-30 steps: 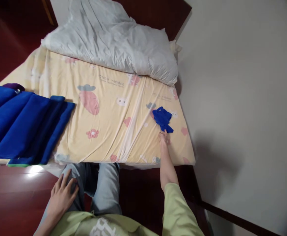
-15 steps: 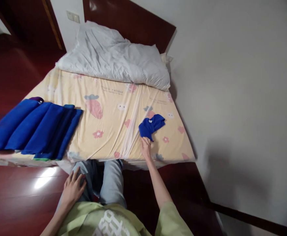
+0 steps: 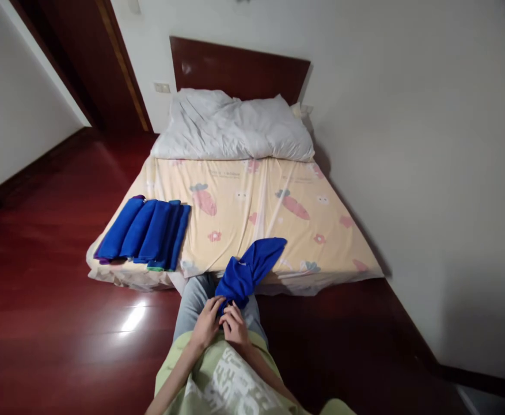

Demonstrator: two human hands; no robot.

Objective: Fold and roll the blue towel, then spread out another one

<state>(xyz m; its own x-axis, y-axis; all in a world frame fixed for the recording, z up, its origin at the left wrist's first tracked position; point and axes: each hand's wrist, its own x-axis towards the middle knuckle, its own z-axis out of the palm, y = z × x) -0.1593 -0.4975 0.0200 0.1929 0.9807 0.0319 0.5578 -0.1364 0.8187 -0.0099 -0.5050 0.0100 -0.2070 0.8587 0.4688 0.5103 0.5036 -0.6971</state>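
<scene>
A crumpled blue cloth (image 3: pixel 246 271), towel-like, stretches from my lap up over the front edge of the bed. Its near end lies between my two hands, close to my waist. My left hand (image 3: pixel 209 320) pinches the left side of that end, fingers bent around the fabric. Close beside it, my right hand (image 3: pixel 235 325) grips the same end with curled fingers. Several folded blue towels (image 3: pixel 146 233) lie overlapping in a row on the left part of the bed, with purple and green edges showing.
The bed (image 3: pixel 338 248) has a yellow sheet printed with carrots and flowers. A bunched white quilt (image 3: pixel 239 127) lies by the dark wooden headboard (image 3: pixel 243 66). A white wall (image 3: pixel 429 173) stands to the right, and a glossy red floor (image 3: pixel 62 276) spreads left.
The blue cloth has been drawn from the bed's right side toward my lap. My left hand has left my thigh and joined my right hand at it. My view has tilted up.
</scene>
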